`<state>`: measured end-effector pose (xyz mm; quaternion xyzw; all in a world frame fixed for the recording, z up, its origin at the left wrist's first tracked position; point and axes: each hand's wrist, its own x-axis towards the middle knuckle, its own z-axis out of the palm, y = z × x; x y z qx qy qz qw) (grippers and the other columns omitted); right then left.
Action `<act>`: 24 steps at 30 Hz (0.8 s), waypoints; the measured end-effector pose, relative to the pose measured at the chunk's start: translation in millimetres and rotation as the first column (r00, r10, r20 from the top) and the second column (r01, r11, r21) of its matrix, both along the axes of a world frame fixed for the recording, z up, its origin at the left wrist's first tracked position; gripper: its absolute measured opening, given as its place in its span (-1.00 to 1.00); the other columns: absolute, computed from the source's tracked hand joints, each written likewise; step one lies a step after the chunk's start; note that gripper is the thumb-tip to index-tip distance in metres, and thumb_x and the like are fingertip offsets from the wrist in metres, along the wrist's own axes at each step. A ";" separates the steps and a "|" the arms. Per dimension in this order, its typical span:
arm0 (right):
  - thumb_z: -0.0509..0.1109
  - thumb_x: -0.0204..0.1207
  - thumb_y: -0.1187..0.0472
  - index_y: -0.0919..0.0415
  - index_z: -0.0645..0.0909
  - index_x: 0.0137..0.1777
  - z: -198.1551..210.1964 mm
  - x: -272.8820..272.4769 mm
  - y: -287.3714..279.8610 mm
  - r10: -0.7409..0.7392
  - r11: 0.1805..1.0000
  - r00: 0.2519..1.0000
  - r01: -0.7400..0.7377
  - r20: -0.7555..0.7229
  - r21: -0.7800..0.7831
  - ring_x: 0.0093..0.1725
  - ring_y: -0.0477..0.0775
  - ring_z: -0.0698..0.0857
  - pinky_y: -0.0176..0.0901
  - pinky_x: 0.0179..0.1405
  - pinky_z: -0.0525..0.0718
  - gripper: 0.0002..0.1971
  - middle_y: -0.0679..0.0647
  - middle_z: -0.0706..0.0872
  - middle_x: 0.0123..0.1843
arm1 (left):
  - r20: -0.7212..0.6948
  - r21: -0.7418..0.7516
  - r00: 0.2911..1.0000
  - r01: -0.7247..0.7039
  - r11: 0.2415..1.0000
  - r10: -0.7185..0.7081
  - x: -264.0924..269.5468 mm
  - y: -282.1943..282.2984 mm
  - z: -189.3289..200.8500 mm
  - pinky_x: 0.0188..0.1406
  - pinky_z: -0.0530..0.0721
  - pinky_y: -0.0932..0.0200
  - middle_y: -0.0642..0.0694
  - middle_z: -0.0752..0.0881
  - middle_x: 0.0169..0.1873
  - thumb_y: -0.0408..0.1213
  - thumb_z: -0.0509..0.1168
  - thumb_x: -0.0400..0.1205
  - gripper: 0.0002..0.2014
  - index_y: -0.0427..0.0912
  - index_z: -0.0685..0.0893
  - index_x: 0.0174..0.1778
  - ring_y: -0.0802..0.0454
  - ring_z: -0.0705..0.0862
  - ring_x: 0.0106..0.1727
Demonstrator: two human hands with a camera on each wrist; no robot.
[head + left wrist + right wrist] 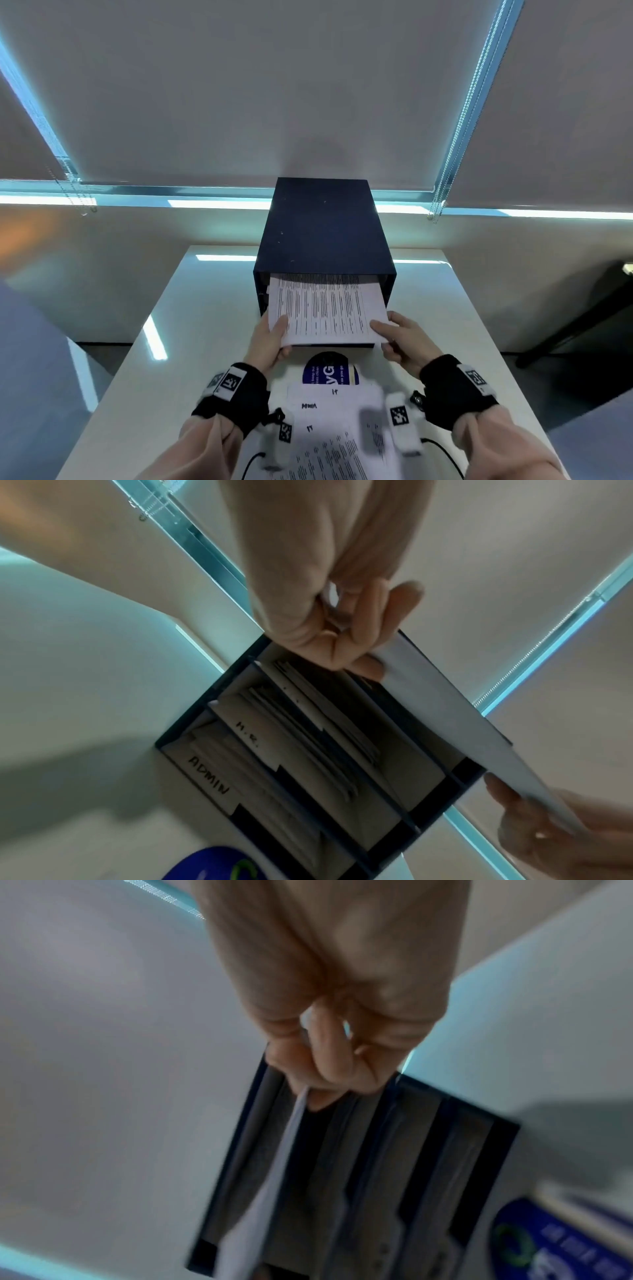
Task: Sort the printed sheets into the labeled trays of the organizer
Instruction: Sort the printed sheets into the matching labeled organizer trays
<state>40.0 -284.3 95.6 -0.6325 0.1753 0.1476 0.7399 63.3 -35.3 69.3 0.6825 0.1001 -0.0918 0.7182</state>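
A printed sheet (325,308) is held flat at the mouth of the dark blue organizer (322,226), its far edge inside the top slot. My left hand (270,337) pinches its near left corner, thumb on top. My right hand (397,337) pinches the near right corner. In the left wrist view the sheet (462,723) is seen from below along the organizer's (192,721) top tray; lower trays hold papers and carry labels "H.R." (247,733) and "ADMIN" (209,775). The right wrist view is blurred; fingers (339,1066) pinch the sheet's edge (291,1139).
More printed sheets (339,431) lie in a loose pile on the white table (191,342) in front of me, over a blue round sticker or mat (330,370). Window blinds (308,85) and a sill stand behind the organizer. A dark piece of furniture (582,318) stands at right.
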 end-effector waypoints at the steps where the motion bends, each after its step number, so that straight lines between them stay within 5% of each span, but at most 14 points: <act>1: 0.33 0.60 0.40 0.30 0.55 0.07 1.1 7.7 2.2 -0.079 0.991 0.997 0.080 -0.013 0.111 -0.56 -0.05 0.54 -0.32 -0.70 0.51 -0.90 0.18 0.75 -0.10 | 0.020 -0.048 0.999 -0.029 0.998 0.030 7.0 -2.3 6.6 -0.71 0.49 0.37 -0.16 0.68 -0.21 -0.31 0.15 0.73 -0.74 -0.27 0.50 0.32 0.19 0.52 -0.64; 3: 0.23 0.60 0.53 0.39 0.52 0.06 7.2 30.9 11.1 -0.218 0.915 0.976 0.214 -0.030 0.341 -0.23 0.06 0.74 -0.24 -0.31 0.80 -0.88 0.30 0.72 0.03 | 0.030 -0.263 0.997 -0.066 0.962 0.077 21.8 -7.7 21.1 -0.33 0.77 0.28 -0.18 0.70 -0.12 -0.41 0.22 0.68 -0.84 -0.30 0.55 0.16 0.11 0.75 -0.30; 4: 0.17 0.60 0.58 0.43 0.48 0.09 9.4 43.6 16.7 -0.267 0.866 0.964 0.249 -0.022 0.434 -0.06 0.14 0.73 -0.15 -0.03 0.80 -0.85 0.36 0.67 0.07 | 0.022 -0.383 0.996 -0.070 0.921 0.085 28.6 -9.6 27.2 -0.08 0.79 0.18 -0.22 0.68 -0.05 -0.48 0.23 0.66 -0.89 -0.30 0.54 0.08 0.01 0.77 -0.09; 6: 0.09 0.58 0.65 0.42 0.45 0.12 14.6 64.2 27.3 -0.305 0.820 0.952 0.271 -0.017 0.505 0.01 0.18 0.66 0.03 0.29 0.67 -0.76 0.35 0.61 0.02 | 0.015 -0.505 0.996 -0.066 0.861 0.086 38.4 -14.1 35.6 0.11 0.72 0.08 -0.25 0.62 0.02 -0.58 0.17 0.65 -0.86 -0.28 0.49 0.02 -0.15 0.69 0.14; 8: 0.08 0.58 0.65 0.41 0.49 0.02 16.8 74.2 34.4 -0.271 0.841 0.963 0.234 0.005 0.488 -0.03 0.15 0.64 0.08 0.16 0.73 -0.77 0.27 0.59 -0.06 | 0.037 -0.451 0.997 -0.049 0.891 0.073 41.6 -15.8 36.6 0.10 0.72 0.06 -0.20 0.60 0.04 -0.57 0.15 0.67 -0.84 -0.28 0.46 0.11 -0.14 0.66 0.17; 11: 0.12 0.65 0.53 0.39 0.52 0.17 12.0 62.4 36.9 -0.160 0.880 0.987 0.137 0.013 0.455 0.08 0.19 0.70 0.00 0.00 0.76 -0.79 0.27 0.68 0.06 | 0.053 -0.211 0.998 -0.021 0.977 0.033 33.4 -8.1 27.3 0.03 0.76 0.08 -0.18 0.72 0.07 -0.42 0.19 0.69 -0.79 -0.24 0.53 0.24 -0.08 0.72 0.09; 15: 0.17 0.69 0.38 0.31 0.60 0.21 -21.2 13.9 29.2 0.016 0.984 0.999 -0.008 -0.041 0.180 -0.07 0.18 0.76 -0.06 -0.13 0.82 -0.78 0.28 0.76 0.02 | 0.013 0.128 0.999 0.035 0.991 -0.037 -5.7 11.6 -13.1 -0.25 0.76 -0.01 -0.25 0.76 -0.20 -0.41 0.16 0.71 -0.84 -0.22 0.65 -0.01 -0.13 0.71 -0.27; 17: 0.26 0.64 0.35 0.37 0.62 0.13 -50.5 -21.8 21.8 0.064 0.997 0.987 -0.059 -0.149 0.042 -0.19 0.23 0.69 0.01 -0.23 0.76 -0.84 0.33 0.71 -0.07 | -0.030 0.445 0.990 0.137 0.885 -0.138 -31.3 23.8 -49.6 -0.11 0.74 -0.05 -0.16 0.78 -0.20 -0.37 0.19 0.68 -0.85 -0.13 0.66 -0.08 -0.14 0.75 -0.21; 19: 0.34 0.58 0.35 0.37 0.61 0.06 -86.5 -57.1 14.2 0.101 0.992 0.958 -0.118 -0.267 -0.050 -0.29 0.16 0.60 -0.11 -0.40 0.60 -0.88 0.32 0.65 -0.18 | -0.155 0.721 0.959 0.274 0.637 -0.237 -56.1 37.6 -81.7 -0.03 0.68 0.12 -0.04 0.76 -0.12 -0.28 0.21 0.62 -0.87 -0.04 0.64 0.00 -0.03 0.73 -0.11; 21: 0.35 0.55 0.40 0.35 0.60 0.06 -121.6 -88.9 9.0 0.106 0.970 0.927 -0.176 -0.359 -0.168 -0.45 0.08 0.52 -0.24 -0.52 0.41 -0.88 0.24 0.63 -0.33 | -0.291 0.809 0.907 0.404 0.427 -0.306 -77.1 50.0 -101.6 -0.02 0.58 0.22 -0.01 0.65 -0.05 -0.19 0.25 0.59 -0.76 -0.07 0.56 0.18 0.04 0.63 -0.08; 24: 0.35 0.49 0.49 0.35 0.57 0.12 -149.9 -119.0 6.3 0.051 0.948 0.922 -0.165 -0.383 -0.272 -0.55 0.04 0.42 -0.25 -0.52 0.33 -0.78 0.20 0.56 -0.47 | -0.351 0.832 0.869 0.460 0.310 -0.349 -94.9 60.3 -107.0 -0.08 0.50 0.26 0.02 0.54 -0.04 -0.08 0.32 0.55 -0.65 -0.02 0.48 0.22 0.08 0.55 -0.09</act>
